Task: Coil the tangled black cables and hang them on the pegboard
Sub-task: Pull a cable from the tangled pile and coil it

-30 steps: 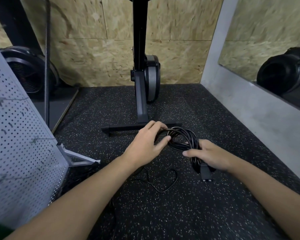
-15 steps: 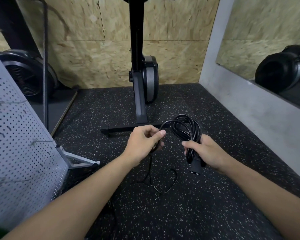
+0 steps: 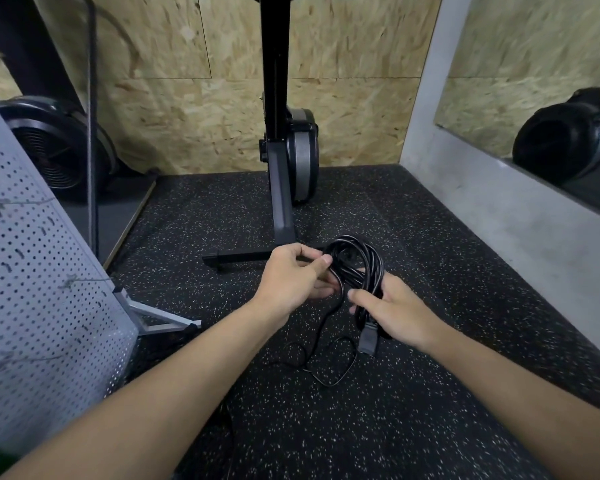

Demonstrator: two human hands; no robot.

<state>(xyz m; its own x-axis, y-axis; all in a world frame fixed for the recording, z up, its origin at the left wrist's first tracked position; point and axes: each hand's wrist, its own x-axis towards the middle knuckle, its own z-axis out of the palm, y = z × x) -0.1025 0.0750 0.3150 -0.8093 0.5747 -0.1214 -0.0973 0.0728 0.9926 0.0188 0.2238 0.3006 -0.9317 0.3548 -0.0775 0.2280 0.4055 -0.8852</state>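
A black cable coil stands up between my two hands above the speckled floor. My right hand grips the bundled loops at their lower end, and a black plug hangs below its fingers. My left hand pinches a strand at the coil's left side between thumb and fingers. From there a loose tail of thin cable drops and curls on the floor. The grey pegboard leans at the left edge, with several wire hooks on it.
A black exercise machine stands on its T-shaped base just beyond my hands. The pegboard's metal foot juts out on the floor at left. A fan wheel sits at back left. A grey wall with a mirror runs along the right.
The coil has been lifted upright and my hands have drawn closer together. My left hand has brought a strand of the tail over to the coil's left side.
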